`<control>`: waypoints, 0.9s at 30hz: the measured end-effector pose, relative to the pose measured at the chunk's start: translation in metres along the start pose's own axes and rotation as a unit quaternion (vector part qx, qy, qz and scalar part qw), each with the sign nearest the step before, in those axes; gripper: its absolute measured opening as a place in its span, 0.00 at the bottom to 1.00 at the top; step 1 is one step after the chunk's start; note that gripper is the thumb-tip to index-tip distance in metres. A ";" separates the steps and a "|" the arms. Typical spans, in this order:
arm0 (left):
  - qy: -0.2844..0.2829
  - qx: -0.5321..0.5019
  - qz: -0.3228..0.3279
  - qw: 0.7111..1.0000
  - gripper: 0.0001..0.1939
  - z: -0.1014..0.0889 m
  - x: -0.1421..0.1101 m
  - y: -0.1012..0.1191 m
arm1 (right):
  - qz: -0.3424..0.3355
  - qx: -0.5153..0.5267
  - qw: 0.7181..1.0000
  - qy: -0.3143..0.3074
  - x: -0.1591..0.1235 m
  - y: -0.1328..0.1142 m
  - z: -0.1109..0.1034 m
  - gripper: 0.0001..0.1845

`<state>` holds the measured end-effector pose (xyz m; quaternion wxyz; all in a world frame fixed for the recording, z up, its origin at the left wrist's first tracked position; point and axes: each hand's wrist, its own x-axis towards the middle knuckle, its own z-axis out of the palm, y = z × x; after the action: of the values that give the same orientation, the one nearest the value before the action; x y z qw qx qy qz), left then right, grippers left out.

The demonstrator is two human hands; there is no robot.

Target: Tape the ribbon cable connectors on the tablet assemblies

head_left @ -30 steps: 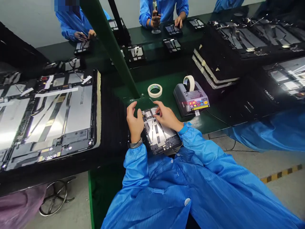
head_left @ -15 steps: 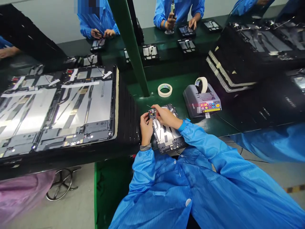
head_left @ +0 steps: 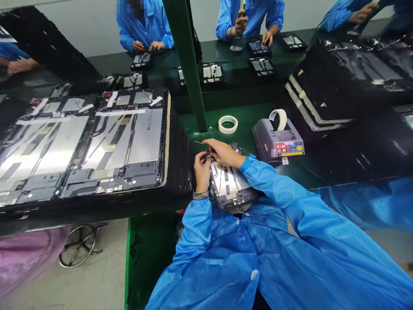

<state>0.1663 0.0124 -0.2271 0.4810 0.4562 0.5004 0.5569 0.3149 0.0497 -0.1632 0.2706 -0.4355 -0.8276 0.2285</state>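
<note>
A small opened tablet (head_left: 231,184), back side up with silver shielding and dark ribbon cables, lies on the green bench right in front of me. My left hand (head_left: 201,171) rests along its left edge, fingers curled at the top left corner. My right hand (head_left: 222,153) reaches over the top edge, fingertips pinched together at the same corner beside the left fingers. What the fingertips press or hold there is too small to make out. Both arms wear blue sleeves.
A tape roll (head_left: 228,124) and a grey tape dispenser (head_left: 278,142) stand beyond the tablet. A green post (head_left: 189,64) rises behind. A large opened display panel (head_left: 97,144) lies left, dark stacked trays (head_left: 338,90) right. People in blue coats work across the bench (head_left: 226,51).
My left hand slid from the tablet's left side up to its top left corner and met the right fingertips. The camera view shifted, so everything appears further right.
</note>
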 end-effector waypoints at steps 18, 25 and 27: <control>-0.017 0.020 0.003 1.000 0.16 -0.005 -0.007 0.001 | 0.045 -0.008 0.998 -0.053 0.000 0.014 0.002 0.30; -0.027 0.015 -0.003 1.000 0.18 -0.004 -0.012 0.005 | 0.049 -0.002 0.998 -0.046 -0.003 0.013 0.002 0.30; -0.021 0.020 -0.006 1.000 0.17 -0.004 -0.010 0.004 | 0.049 -0.006 0.998 -0.046 -0.003 0.012 0.002 0.30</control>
<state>0.1635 0.0023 -0.2232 0.4858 0.4744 0.5039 0.5339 0.3222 0.0528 -0.1726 0.2180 -0.4665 -0.8181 0.2562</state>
